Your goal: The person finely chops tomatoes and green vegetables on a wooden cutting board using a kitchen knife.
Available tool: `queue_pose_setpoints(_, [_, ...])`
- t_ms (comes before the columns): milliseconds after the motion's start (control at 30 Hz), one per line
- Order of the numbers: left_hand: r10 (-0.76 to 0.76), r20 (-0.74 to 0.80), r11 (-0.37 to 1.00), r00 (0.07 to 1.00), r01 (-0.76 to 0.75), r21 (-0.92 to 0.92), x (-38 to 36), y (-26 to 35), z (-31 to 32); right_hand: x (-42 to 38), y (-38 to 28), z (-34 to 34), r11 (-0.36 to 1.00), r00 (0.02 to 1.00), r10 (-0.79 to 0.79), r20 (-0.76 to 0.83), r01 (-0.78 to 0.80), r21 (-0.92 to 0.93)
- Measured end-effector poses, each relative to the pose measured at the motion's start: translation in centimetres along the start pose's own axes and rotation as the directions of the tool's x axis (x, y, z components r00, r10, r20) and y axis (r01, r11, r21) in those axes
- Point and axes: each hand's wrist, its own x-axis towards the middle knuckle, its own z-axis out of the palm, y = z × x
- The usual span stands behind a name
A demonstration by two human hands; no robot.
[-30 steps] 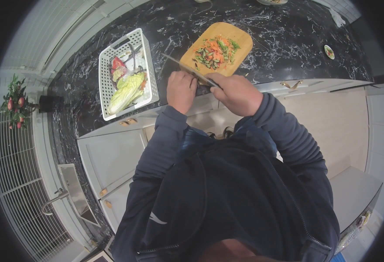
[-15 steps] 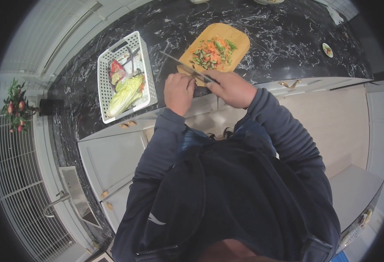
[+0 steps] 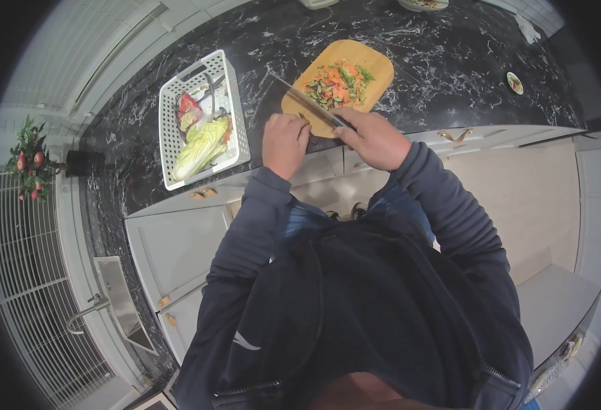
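Observation:
A kitchen knife [image 3: 305, 98] is in my right hand [image 3: 378, 139], its blade slanting up and left over the near-left part of the wooden cutting board [image 3: 374, 63]. My left hand [image 3: 285, 143] is closed at the board's near-left edge, its fingers curled together; whatever they pinch is too small to make out. Chopped orange and green vegetables [image 3: 339, 83] lie in a pile on the board, past the blade.
Left of the board stands a white perforated basket [image 3: 238, 130] holding cabbage [image 3: 203, 147] and a red item [image 3: 188, 108]. A small dish [image 3: 514, 83] sits at the right on the black marbled counter [image 3: 451, 61]. A sink tap [image 3: 85, 313] is at lower left.
The knife has shifted slightly right and its blade face is turned more into view, away from my left fingers. My left hand has barely moved.

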Motion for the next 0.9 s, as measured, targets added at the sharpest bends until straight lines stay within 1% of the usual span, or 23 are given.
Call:
queue_pose_setpoints(100, [-0.017, 0.006, 0.999, 1.0, 0.017, 0.027, 0.2, -0.3, 0.3, -0.8, -0.4, -0.3, 0.996, 0.999, -0.038, 0.003, 0.038, -0.077])
queue_pose_setpoints(133, [-0.024, 0.004, 0.999, 1.0, 0.023, 0.04, 0.2, -0.3, 0.3, -1.0, -0.6, -0.3, 0.992, 0.999, -0.034, 0.029, 0.037, -0.12])
queue_pose_setpoints(200, [-0.036, 0.008, 0.998, 0.999, 0.036, 0.057, 0.1, -0.2, 0.3, -1.2, -0.8, -0.2, 0.983, 0.997, -0.021, 0.07, 0.034, -0.179])
queue_pose_setpoints(300, [-0.033, 0.002, 0.997, 0.999, 0.032, 0.07, 0.1, -0.1, 0.2, -0.7, -0.8, 0.0, 0.976, 0.991, 0.048, 0.122, -0.02, -0.219])
queue_pose_setpoints(400, [-0.034, 0.009, 0.997, 0.999, 0.034, 0.063, 0.3, 0.0, 0.0, -0.3, -0.6, -0.2, 0.979, 0.994, 0.016, 0.108, 0.006, -0.203])
queue_pose_setpoints(500, [-0.057, 0.025, 0.997, 0.998, 0.056, 0.046, 0.1, -0.2, 0.2, -0.4, -1.0, 0.1, 0.98, 0.991, 0.049, 0.123, -0.024, -0.196])
queue_pose_setpoints(600, [-0.049, 0.006, 0.998, 0.999, 0.049, 0.047, -0.1, -0.3, 0.5, 0.1, -1.1, 0.7, 0.974, 0.989, 0.088, 0.123, -0.059, -0.219])
queue_pose_setpoints(700, [-0.025, -0.023, 0.999, 0.999, 0.026, 0.025, -0.1, -0.4, 0.5, 1.1, -0.3, 1.3, 0.994, 0.999, -0.038, -0.015, 0.037, -0.104])
queue_pose_setpoints(800, [-0.04, 0.0, 0.999, 0.999, 0.04, 0.027, 0.1, -0.1, 0.1, 1.2, -0.7, 0.9, 0.995, 1.0, 0.024, 0.006, -0.023, -0.1])
queue_pose_setpoints(900, [-0.059, 0.004, 0.997, 0.998, 0.058, 0.045, -0.1, -0.2, 0.1, 0.2, -1.3, 0.3, 0.987, 0.999, 0.018, 0.038, -0.011, -0.162])
